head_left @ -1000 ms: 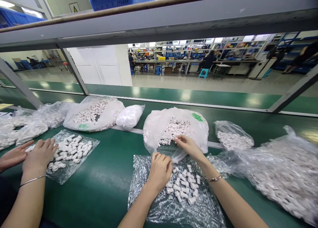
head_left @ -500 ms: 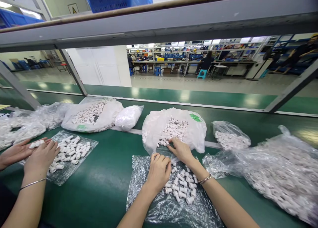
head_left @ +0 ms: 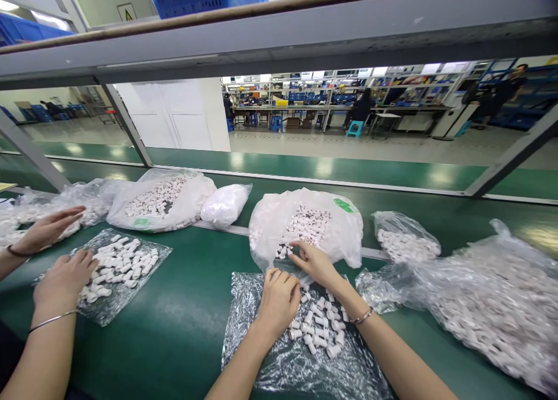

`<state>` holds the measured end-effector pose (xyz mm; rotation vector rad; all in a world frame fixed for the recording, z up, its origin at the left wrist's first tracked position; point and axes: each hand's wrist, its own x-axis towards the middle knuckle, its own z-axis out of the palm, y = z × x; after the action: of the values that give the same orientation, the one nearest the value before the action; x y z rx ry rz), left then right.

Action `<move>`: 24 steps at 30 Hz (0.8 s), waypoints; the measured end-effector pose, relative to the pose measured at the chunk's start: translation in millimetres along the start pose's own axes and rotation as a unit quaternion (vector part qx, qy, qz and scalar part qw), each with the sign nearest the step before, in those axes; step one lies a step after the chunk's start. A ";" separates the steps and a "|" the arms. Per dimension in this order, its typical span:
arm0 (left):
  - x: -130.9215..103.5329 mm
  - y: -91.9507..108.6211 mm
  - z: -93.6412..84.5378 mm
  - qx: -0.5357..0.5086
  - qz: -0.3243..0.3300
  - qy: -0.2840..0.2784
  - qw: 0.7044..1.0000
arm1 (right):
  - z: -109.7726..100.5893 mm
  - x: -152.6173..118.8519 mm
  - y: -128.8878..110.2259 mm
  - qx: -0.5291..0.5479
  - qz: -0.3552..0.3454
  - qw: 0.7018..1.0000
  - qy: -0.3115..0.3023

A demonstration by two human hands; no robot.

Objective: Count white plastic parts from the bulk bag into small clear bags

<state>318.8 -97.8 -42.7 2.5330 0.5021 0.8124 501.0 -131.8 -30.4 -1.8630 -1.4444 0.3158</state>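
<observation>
My left hand (head_left: 279, 300) is closed, its fingers curled at the front edge of a cloudy plastic bag (head_left: 265, 217); what it grips is hidden. My right hand (head_left: 314, 265) reaches into the bag's mouth, thumb and forefinger apart at the small white tube-shaped parts (head_left: 307, 224) inside. Under my wrists lies a flat clear plastic bag (head_left: 248, 336), with several loose white tube-shaped pieces (head_left: 321, 324) on it.
At left, a co-worker's hands (head_left: 65, 278) work by another clear sheet with white pieces (head_left: 126, 263). More filled bags stand behind: one round bag (head_left: 196, 193), a small bag (head_left: 407, 243) and a large bag (head_left: 501, 295) at right. A shelf beam (head_left: 279, 42) crosses overhead.
My right hand has shifted slightly up and left among the parts, its fingers spreading. My left hand stays put. The co-worker's hands have moved apart, one lifting away.
</observation>
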 end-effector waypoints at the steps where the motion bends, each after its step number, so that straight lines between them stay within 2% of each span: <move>1: 0.1 0.1 -0.1 0.002 0.001 -0.002 1.000 | 5.4 -1.0 -3.3 -0.017 -0.006 1.000 -0.010; 4: 0.6 0.7 -0.2 0.009 0.004 -0.004 1.000 | 16.2 -2.6 -10.0 -0.024 -0.016 0.999 -0.028; 8: 0.7 1.4 -0.2 0.007 0.003 -0.001 1.000 | 16.0 -1.3 -11.6 0.034 -0.009 0.999 -0.020; 14: -0.2 0.0 0.3 0.001 0.003 0.001 1.000 | -10.6 4.8 -5.2 0.162 0.021 0.987 0.005; 18: 0.1 -0.5 0.5 0.003 0.004 0.001 1.000 | -30.6 7.6 2.2 0.260 0.052 0.964 0.023; 21: 0.5 -0.4 0.4 0.005 0.004 0.003 1.000 | -30.1 7.8 6.3 0.186 0.067 0.980 0.028; 24: 0.6 -0.3 0.2 0.007 0.005 0.004 1.000 | -15.6 5.4 8.7 0.068 0.058 0.995 0.041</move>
<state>319.3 -97.4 -42.7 2.5489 0.4993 0.8258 518.5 -133.9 -24.2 -1.8316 -1.2314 0.3815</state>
